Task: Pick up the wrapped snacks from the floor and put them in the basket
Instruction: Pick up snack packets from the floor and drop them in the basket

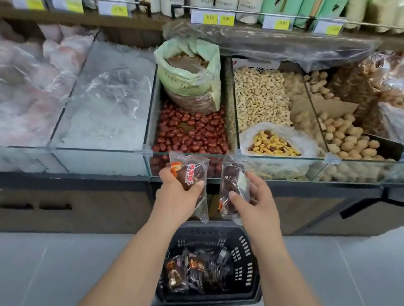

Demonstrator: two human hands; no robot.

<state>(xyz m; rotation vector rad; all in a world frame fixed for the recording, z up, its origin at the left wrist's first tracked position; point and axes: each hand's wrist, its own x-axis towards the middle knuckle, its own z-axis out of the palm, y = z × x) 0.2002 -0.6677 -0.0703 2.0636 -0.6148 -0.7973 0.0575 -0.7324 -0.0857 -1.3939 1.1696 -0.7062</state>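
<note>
- The left hand (179,191) grips a clear-wrapped snack packet (189,170) with red print and a dark filling. Its fingers curl round the packet's lower half, the top stands upright above the knuckles, and the sealed tail hangs down past the palm.
- The right hand (253,201) pinches a second packet (229,178) of the same kind, thumb on the near face and fingers wrapped round the far edge. This packet stands nearly upright, just left of the palm.
- The two held packets are side by side, near each other but apart.
- Below both grips, between the forearms, a black plastic basket (247,256) with slotted walls sits on the pale tiled floor (358,271).
- Inside the basket lies a heap of wrapped snacks (192,270) in dark and orange wrappers.
- Just beyond the held packets rises the glass front of a bin of red dates (193,131). A green bag (192,76), open at the top, stands at the back of that bin.
- Beyond and to the right of the right hand's grip are shelled peanuts (260,96) and an open clear bag of yellow and red nuts (275,143).
- Beyond and to the left of the left hand's grip, the bins hold clear plastic bags (117,93).
- High above both hands, yellow price tags (211,18) hang along a shelf rail.
</note>
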